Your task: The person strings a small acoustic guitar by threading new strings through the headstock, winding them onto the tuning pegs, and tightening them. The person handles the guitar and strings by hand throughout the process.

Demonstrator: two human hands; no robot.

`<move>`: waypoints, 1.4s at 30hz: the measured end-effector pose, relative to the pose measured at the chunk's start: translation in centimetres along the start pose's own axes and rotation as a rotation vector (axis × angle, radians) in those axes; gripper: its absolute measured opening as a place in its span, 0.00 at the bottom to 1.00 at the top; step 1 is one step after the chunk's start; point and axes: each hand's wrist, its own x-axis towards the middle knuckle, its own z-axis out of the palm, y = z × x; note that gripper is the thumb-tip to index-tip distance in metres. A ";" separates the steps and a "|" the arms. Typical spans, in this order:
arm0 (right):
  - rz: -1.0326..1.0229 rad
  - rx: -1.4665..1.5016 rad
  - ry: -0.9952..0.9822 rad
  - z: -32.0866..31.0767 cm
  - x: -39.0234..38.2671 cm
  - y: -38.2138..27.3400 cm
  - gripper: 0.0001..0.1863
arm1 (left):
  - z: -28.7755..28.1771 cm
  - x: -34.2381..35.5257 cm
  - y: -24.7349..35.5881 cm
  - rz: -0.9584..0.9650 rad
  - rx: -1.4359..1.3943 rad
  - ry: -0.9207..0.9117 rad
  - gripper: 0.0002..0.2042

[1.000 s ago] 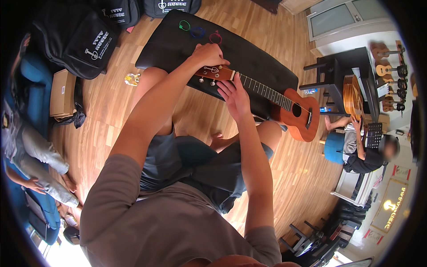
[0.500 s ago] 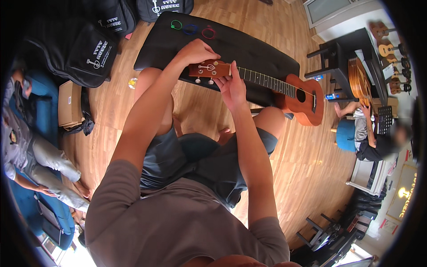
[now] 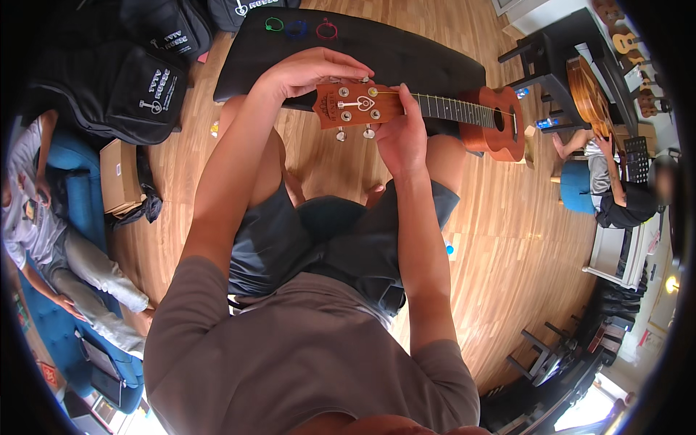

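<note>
A reddish-brown ukulele (image 3: pixel 493 142) lies across in front of me, headstock toward the left and body resting to the right, partly over the black bench (image 3: pixel 406 65). My right hand (image 3: pixel 403 142) is wrapped round the neck near the nut, thumb on the fretboard side. At the far edge of the headstock (image 3: pixel 323 107), my left hand (image 3: pixel 313 71) has its fingertips closed on a tuning peg (image 3: pixel 366 78); its thumb is mostly hidden. Two silvery pegs stick out of the near edge. A pale string runs from the headstock along the neck.
Green (image 3: pixel 274 25), blue (image 3: pixel 296 29) and pink string coils (image 3: pixel 327 29) lie on the bench. Black instrument bags (image 3: pixel 109 94) and a cardboard box (image 3: pixel 119 174) stand left. One person sits on a blue sofa (image 3: pixel 76 192); another at right holds a guitar (image 3: pixel 586 94).
The headstock has come nearer and its face has turned more toward me. My left hand has shifted from the headstock's face to a far-edge peg. My right hand still holds the neck.
</note>
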 end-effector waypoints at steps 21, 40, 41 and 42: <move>0.071 -0.207 0.133 -2.5 2.2 2.7 0.21 | -0.2 3.2 -4.0 0.054 0.736 0.398 0.18; 0.012 -0.177 0.108 -1.9 1.8 1.5 0.16 | 0.2 1.2 -0.5 -0.044 0.224 0.127 0.11; 0.016 -0.187 0.115 -1.9 1.8 1.3 0.15 | 0.3 1.2 -0.6 -0.041 0.230 0.138 0.11; 0.024 -0.191 0.121 -1.5 1.7 1.3 0.15 | 0.2 1.2 -0.9 -0.038 0.229 0.148 0.11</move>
